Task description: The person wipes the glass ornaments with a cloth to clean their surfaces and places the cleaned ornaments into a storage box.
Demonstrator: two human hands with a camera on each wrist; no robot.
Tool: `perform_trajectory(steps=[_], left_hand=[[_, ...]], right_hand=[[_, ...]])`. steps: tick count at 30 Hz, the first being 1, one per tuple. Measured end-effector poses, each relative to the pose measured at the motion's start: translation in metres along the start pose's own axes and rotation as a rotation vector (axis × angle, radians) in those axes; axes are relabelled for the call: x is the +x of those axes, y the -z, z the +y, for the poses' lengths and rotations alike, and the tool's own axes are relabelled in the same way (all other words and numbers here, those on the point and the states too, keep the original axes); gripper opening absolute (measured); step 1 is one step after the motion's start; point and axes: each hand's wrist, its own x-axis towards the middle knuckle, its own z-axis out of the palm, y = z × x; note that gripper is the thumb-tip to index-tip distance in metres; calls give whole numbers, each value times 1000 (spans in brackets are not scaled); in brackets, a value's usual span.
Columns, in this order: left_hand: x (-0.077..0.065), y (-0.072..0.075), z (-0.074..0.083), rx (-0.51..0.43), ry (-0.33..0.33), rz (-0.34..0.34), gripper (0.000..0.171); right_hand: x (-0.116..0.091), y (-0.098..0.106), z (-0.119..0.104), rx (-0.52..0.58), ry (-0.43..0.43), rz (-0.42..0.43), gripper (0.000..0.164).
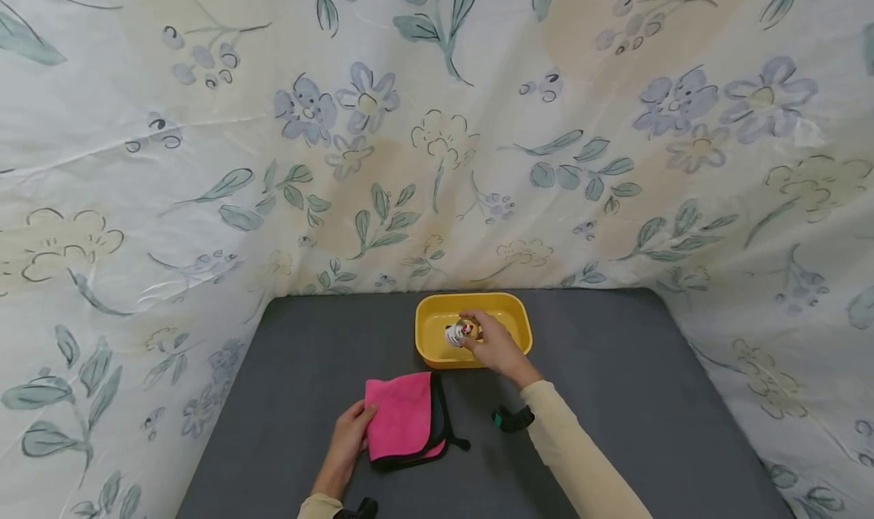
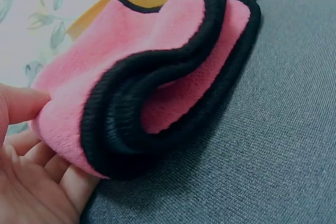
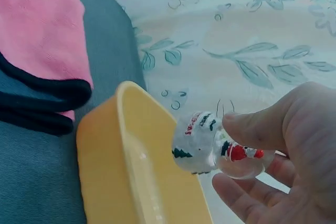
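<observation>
My left hand (image 1: 348, 437) grips the left edge of a folded pink cloth (image 1: 399, 416) with black edging, thumb on top and fingers beneath. In the left wrist view the cloth's folded layers (image 2: 178, 77) bulge at the near side. A small snow globe (image 3: 194, 142), with a white decorated base and a red figure in its clear dome, is held by the dome between the thumb and fingers of my right hand (image 1: 498, 346). It is tilted, base pointing left, over the yellow basin (image 1: 425, 352). Whether it touches the basin's floor I cannot tell.
A dark grey cloth-covered table (image 1: 307, 352) lies beneath everything. Floral fabric (image 1: 437, 162) hangs along the table's back and both sides. The basin stands near the back edge, just behind the pink cloth. A black band (image 1: 512, 419) is at my right wrist.
</observation>
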Motion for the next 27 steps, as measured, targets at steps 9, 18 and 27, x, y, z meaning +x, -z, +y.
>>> perform_trajectory(steps=[9,18,27], left_hand=[[7,-6,-1,96,6,127,53],[9,-10,3,111,-5,175,49],[9,-10,3,147,-5,197,48]], right_hand=[[26,-6,10,-148,-35,-48,47],[36,-16,27,-187,-123,-78,48],[41,-29,42,-323,-70,-46,45]])
